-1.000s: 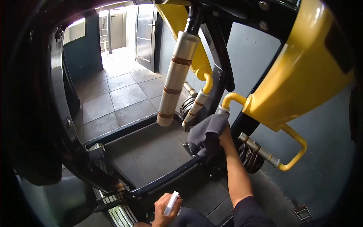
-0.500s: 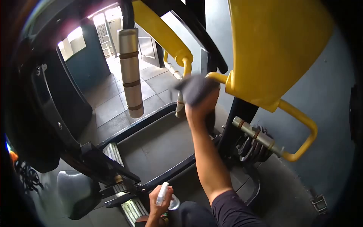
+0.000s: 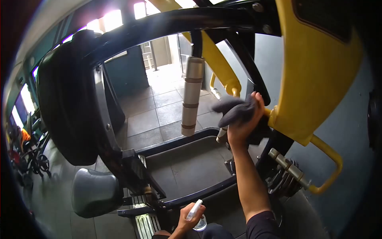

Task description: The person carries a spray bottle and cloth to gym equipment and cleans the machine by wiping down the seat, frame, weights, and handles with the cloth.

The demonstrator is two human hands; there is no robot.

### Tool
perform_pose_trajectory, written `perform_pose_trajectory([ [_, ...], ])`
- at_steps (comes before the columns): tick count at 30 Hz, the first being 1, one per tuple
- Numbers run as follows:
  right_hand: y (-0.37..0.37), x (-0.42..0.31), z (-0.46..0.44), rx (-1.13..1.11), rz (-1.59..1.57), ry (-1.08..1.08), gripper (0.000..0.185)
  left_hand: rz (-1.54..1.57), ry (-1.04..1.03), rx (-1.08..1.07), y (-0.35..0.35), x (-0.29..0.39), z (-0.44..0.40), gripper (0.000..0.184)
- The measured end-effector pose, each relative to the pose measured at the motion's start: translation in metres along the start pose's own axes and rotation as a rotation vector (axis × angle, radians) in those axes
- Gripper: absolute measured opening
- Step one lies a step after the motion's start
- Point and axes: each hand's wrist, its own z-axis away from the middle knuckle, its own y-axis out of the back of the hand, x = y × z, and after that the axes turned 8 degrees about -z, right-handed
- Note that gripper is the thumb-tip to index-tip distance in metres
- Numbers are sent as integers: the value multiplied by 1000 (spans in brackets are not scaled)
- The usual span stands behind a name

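Note:
My right hand (image 3: 242,129) is raised with a dark grey cloth (image 3: 232,113) bunched in its fingers, a loose end sticking out to the left. It is close to the yellow lever arm (image 3: 219,59) and the bent handle on the right panel; whether the cloth touches either I cannot tell. Low in the view, my left hand (image 3: 185,220) is wrapped around a spray bottle with a white trigger head (image 3: 194,210) and a clear body, partly hidden by the fingers. A silver-and-brown banded grip (image 3: 191,97) hangs left of the cloth.
The gym machine's black backrest (image 3: 67,103) and seat (image 3: 95,193) stand at left. A large yellow panel (image 3: 314,79) fills the right, with a yellow handle (image 3: 336,163) jutting below. The black base frame (image 3: 179,145) crosses the tiled floor, and a black beam (image 3: 167,26) arches overhead.
The view has turned left, so the machine appears further right and lower. My right hand has turned, with the cloth still in it. My left hand keeps hold of the spray bottle.

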Motion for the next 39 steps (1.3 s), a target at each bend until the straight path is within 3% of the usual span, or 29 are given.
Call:
perform_pose_trajectory([
  [1, -25, -7, -8, 85, -282, -134, 57, 30, 2, -10, -2, 0, 1, 26],
  [3, -69, 1, -29, 42, -89, -28, 59, 48, -3, -7, -4, 8, 2, 27],
  [5, -128, -1, -58, -159, 694, 267, 63, 23, -24, 4, -4, 7, 4, 27],
  [7, -151, -35, -84, -255, 637, 100, 63, 67, 14, 16, -3, 11, 5, 25],
  [9, -135, -57, -96, -281, -98, -314, 61, 60, 9, 20, -3, 6, 12, 24],
  [12, -116, -77, -94, -488, 233, -235, 64, 83, -3, 20, -7, 5, 15, 23],
  [13, -124, -94, -116, -548, 223, -488, 52, 86, 10, 21, -7, -1, 15, 23],
  [14, -130, -94, -125, -546, 200, -433, 50, 78, 28, 21, -6, -6, 17, 24],
  [16, -148, -97, -146, -652, 260, -627, 48, -101, -6, 17, -3, -9, 15, 24],
  [20, -134, -87, -135, -562, 104, -479, 50, 55, 107, 59, -9, 2, 17, 26],
  [23, -129, -80, -102, -334, -74, -289, 47, 37, 100, 53, -1, -13, 25, 37],
  [26, -127, -73, -57, -176, -364, -398, 44, -40, 5, 92, 9, -18, 25, 40],
  [28, -118, -93, -92, 37, -726, -867, 44, -121, -161, 80, 10, -37, 20, 39],
  [29, -118, -95, -114, 158, -903, -1098, 45, -38, -101, 67, 8, -33, 15, 39],
  [30, -130, -79, -147, 484, -1063, -1291, 43, 39, -33, 57, 9, -26, 15, 38],
  [31, -131, -80, -181, 522, -968, -1226, 44, 110, 37, 52, 13, -19, 14, 38],
  [32, -139, -63, -210, 489, -1181, -1212, 38, 108, 30, 58, 17, -13, 10, 37],
  [34, -158, -63, -217, 528, -1322, -999, 36, 111, 23, 73, 20, -5, 6, 35],
  [36, -148, 1, -200, 65, -1483, -792, 35, 156, -32, 91, 18, -12, 2, 33],
  [38, -155, 13, -199, 9, -1482, -816, 37, 140, -77, 124, 24, -16, 1, 32],
  [39, -159, 19, -198, -19, -1481, -828, 38, 226, 26, 96, 29, -11, 5, 32],
])
